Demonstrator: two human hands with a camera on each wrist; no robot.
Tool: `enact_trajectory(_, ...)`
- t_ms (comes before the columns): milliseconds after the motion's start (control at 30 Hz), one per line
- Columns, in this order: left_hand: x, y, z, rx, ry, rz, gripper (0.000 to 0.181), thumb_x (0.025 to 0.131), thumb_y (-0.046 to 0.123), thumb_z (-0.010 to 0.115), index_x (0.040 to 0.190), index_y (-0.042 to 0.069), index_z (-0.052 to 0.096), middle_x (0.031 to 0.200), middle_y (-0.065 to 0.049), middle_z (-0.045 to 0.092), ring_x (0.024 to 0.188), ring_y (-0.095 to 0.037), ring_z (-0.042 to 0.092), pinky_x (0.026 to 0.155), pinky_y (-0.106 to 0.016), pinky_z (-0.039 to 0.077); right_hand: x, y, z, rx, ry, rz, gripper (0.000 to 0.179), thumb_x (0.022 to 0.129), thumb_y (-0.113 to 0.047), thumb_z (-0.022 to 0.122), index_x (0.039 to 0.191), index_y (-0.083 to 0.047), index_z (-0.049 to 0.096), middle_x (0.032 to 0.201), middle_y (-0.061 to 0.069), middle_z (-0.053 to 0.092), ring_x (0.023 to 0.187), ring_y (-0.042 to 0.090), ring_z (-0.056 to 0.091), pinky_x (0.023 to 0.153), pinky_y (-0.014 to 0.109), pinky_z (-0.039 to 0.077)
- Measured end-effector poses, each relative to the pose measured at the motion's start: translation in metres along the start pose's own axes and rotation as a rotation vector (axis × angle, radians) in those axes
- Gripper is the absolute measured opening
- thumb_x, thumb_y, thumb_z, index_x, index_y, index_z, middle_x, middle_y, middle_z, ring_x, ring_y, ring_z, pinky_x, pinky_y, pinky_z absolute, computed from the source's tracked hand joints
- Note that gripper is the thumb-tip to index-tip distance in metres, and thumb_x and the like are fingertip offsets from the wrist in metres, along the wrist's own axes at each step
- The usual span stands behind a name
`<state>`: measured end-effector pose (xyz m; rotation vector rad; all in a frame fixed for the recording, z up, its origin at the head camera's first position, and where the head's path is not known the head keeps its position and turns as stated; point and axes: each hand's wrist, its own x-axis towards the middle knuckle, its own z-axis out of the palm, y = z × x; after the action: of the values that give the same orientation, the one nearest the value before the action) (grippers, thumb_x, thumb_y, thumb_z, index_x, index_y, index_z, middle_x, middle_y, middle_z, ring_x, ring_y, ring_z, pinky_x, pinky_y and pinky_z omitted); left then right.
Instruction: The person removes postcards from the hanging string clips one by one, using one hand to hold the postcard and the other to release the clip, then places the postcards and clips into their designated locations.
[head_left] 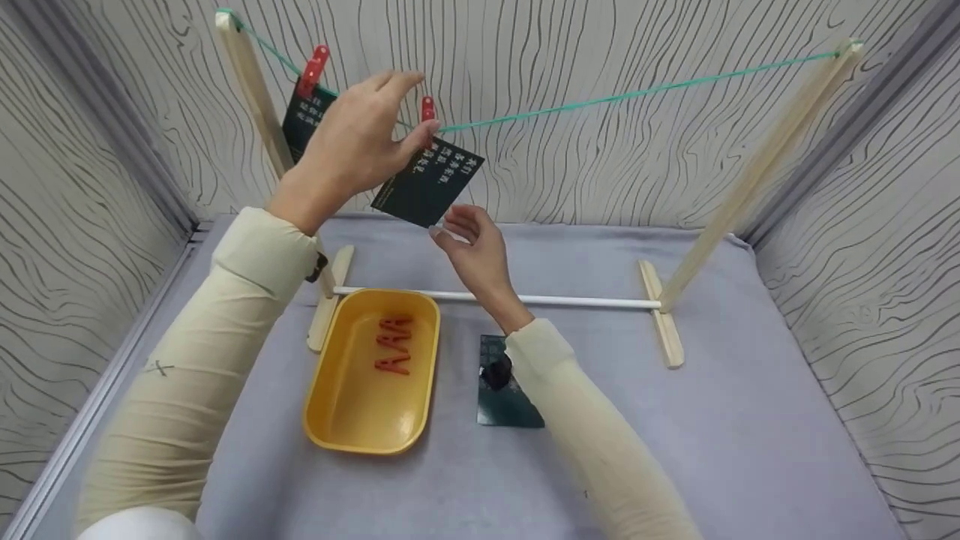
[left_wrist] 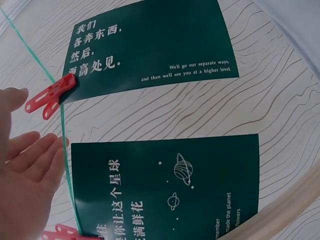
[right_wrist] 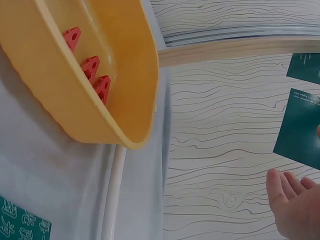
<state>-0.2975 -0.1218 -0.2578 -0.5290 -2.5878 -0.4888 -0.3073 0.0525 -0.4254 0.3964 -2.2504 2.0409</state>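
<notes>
A dark green card with white lettering hangs at a slant from a green string, pinned by a red clothespin. My left hand is beside that clothespin; in the left wrist view its thumb and fingers stand apart, with nothing between them. Under the card's lower corner is my right hand, fingers loosely bent and, in the right wrist view, apart from the card. Further left, a second green card with planet drawings hangs from the string by another red clothespin, partly hidden behind the left hand.
Wooden posts hold the string at both ends, joined low down by a white rod. A yellow tub holding three red clothespins stands on the grey cloth. Another green card lies under the right forearm.
</notes>
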Motion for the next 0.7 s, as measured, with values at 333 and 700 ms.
enact_trajectory(333,0.0022,-0.0028,0.0011,-0.003,-0.061,-0.009,0.061,0.107,0.040,0.059,0.157,0.006,0.047,0.159,-0.017,0.052,0.147,-0.035,0.052,0.125,-0.047,0.042,0.0037,0.0061,0.0072,0.031,0.023,0.002,0.049,0.095,-0.013,0.078,0.139,-0.003,0.058,0.138,0.016,0.067,0.130,0.026,0.067,0.108,0.033,0.057)
enact_trajectory(700,0.0054,0.0022,0.0019,-0.009,-0.127,-0.040,0.065,0.108,0.042,0.057,0.160,0.007,0.040,0.143,-0.018,0.065,0.132,-0.034,0.063,0.115,-0.046,0.052,0.0073,0.0057,0.0103,0.087,0.037,0.009,0.044,0.096,-0.013,0.077,0.137,-0.008,0.061,0.137,0.012,0.069,0.130,0.023,0.067,0.107,0.032,0.057)
